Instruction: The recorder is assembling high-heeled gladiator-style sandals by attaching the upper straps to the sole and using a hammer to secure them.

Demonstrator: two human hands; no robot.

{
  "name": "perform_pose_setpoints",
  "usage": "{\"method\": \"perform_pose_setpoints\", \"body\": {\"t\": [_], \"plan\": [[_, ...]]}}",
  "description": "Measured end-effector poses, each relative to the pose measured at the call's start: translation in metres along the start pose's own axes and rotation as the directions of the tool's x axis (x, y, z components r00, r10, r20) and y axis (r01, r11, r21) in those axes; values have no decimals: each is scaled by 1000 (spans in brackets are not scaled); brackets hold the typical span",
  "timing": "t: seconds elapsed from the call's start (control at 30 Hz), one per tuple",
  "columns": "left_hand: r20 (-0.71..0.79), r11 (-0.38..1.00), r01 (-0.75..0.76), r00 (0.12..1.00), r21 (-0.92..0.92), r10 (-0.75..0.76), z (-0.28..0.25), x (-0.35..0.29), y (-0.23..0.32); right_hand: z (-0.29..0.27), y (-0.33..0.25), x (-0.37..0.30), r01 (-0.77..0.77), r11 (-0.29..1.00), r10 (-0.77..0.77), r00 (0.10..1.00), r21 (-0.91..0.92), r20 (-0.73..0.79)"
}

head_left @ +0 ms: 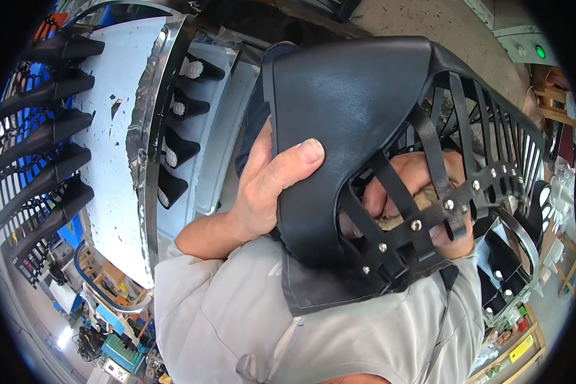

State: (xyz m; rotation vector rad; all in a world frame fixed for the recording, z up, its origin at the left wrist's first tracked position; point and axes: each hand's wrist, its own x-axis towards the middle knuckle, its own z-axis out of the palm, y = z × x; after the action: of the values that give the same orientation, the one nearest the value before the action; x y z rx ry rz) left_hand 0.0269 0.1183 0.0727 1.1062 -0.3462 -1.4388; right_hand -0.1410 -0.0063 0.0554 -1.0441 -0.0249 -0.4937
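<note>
A black strappy boot (pixel 345 96) with a smooth, pointed leather part and riveted straps is held up before my chest. My left hand (pixel 262 185) grips its smooth part at the left, thumb flat on the leather and fingers hidden behind. Through the gaps between the straps, my right hand (pixel 411 173) shows on the boot's inner side, its fingers curled on a beige wad (pixel 390 223). What the wad is made of cannot be told, as the straps cover part of it. A dark apron (pixel 326 289) hangs below the boot.
At my left stands a rack with a worn white shelf (pixel 112 147). Several black strappy boots (pixel 51 131) lie along it, and paper-stuffed black shoes (pixel 180 146) sit on its other side. More black shoes (pixel 509 259) fill a rack at right. A machine with a green light (pixel 540 52) stands far right.
</note>
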Motion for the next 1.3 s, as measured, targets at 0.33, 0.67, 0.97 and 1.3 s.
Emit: {"method": "perform_pose_setpoints", "body": {"t": [0.33, 0.67, 0.97, 1.3], "plan": [[-249, 986, 47, 965, -160, -87, -20, -3, -16, -2, -4, -8, -152, 952, 204, 963, -265, 179], [-136, 977, -1, 990, -215, -29, -36, -6, -27, 8, 37, -11, 342, 806, -408, 913, -483, -34], [-25, 960, -141, 990, -242, 139, -13, -3, -14, 23, -9, 14, 271, 709, -233, 961, -652, 146], [103, 999, 15, 994, 37, -19, -23, 0, 3, 26, -5, 1, 502, 444, -479, 833, -743, 276]]}}
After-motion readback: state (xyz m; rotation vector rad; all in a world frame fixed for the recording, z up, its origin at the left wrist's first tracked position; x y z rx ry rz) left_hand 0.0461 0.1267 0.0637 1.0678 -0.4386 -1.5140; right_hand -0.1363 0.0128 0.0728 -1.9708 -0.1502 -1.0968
